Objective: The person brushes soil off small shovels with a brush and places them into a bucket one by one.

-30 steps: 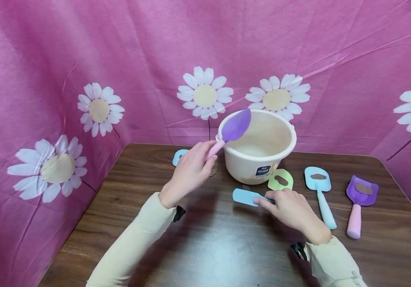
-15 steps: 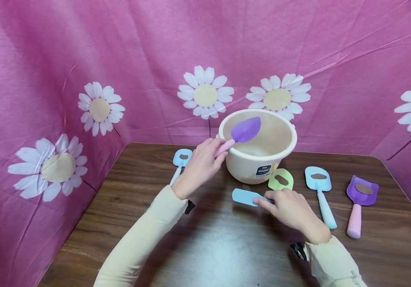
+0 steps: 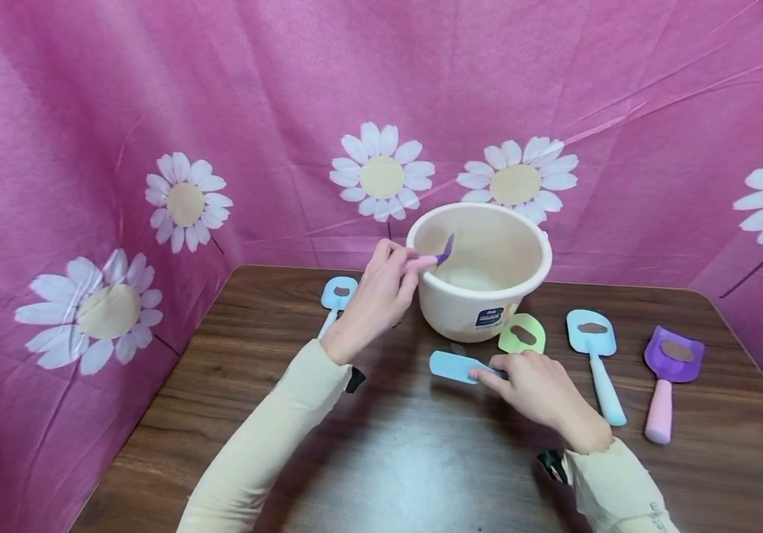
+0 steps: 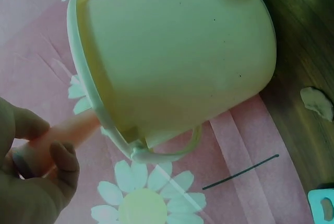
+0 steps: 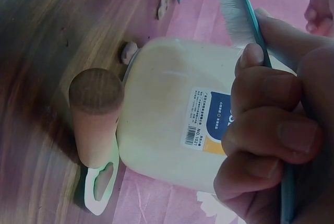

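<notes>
In the head view my left hand [image 3: 381, 292] grips the pink handle of a small purple trowel [image 3: 446, 250] at the bucket's left rim. The trowel's blade is turned nearly edge-on inside the cream bucket [image 3: 468, 311]; in the left wrist view the rim hides it. My right hand [image 3: 541, 389] holds a light blue brush [image 3: 454, 366] low in front of the bucket. White bristles of the brush [image 5: 235, 15] show in the right wrist view, with fingers curled round its handle.
Beside the bucket lies a green shovel [image 3: 534, 323]; farther right are a light blue shovel [image 3: 604, 389] and a purple shovel [image 3: 659, 414]. Another light blue shovel [image 3: 328, 322] lies left, partly behind my left hand. Brown lumps [image 4: 317, 104] lie on the wooden table [image 3: 274, 414].
My left hand has moved right and slightly up to the bucket. The trowel has swung over the rim and turned, its blade tipping from face-on to nearly edge-on. The right hand stays almost still.
</notes>
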Demonstrator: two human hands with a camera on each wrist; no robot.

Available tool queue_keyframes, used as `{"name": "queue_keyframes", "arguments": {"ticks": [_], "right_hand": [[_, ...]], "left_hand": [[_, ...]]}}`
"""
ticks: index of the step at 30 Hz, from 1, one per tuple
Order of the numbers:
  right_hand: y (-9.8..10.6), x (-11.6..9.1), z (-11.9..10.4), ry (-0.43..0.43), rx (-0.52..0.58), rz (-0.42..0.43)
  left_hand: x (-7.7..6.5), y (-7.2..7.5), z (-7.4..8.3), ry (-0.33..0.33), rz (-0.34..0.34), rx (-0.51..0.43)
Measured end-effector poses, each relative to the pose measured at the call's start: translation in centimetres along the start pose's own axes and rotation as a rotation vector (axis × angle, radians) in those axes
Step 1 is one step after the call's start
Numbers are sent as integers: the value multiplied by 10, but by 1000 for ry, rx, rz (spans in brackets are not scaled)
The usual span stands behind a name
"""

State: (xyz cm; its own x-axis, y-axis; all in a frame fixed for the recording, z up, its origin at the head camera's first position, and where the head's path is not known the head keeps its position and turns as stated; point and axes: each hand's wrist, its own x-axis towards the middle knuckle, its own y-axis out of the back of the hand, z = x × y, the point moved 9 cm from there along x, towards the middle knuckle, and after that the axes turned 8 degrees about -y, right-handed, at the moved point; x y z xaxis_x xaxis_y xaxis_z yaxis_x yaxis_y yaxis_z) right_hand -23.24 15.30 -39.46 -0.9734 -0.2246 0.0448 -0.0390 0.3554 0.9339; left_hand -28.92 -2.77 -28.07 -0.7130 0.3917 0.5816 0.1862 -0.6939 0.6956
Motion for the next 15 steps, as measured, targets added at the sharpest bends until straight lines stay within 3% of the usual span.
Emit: {"name": "queue_keyframes", "arguments": {"ticks": [4, 9, 15], "right_hand": [[-1, 0, 0, 0, 4, -8], [-1, 1, 1, -9, 5, -16], [-1, 0, 1, -15, 12, -25]], "left_hand": [[2, -2, 6, -40, 20, -29], [6, -5, 9, -41, 20, -49], [5, -3, 2, 18, 12, -8]]}}
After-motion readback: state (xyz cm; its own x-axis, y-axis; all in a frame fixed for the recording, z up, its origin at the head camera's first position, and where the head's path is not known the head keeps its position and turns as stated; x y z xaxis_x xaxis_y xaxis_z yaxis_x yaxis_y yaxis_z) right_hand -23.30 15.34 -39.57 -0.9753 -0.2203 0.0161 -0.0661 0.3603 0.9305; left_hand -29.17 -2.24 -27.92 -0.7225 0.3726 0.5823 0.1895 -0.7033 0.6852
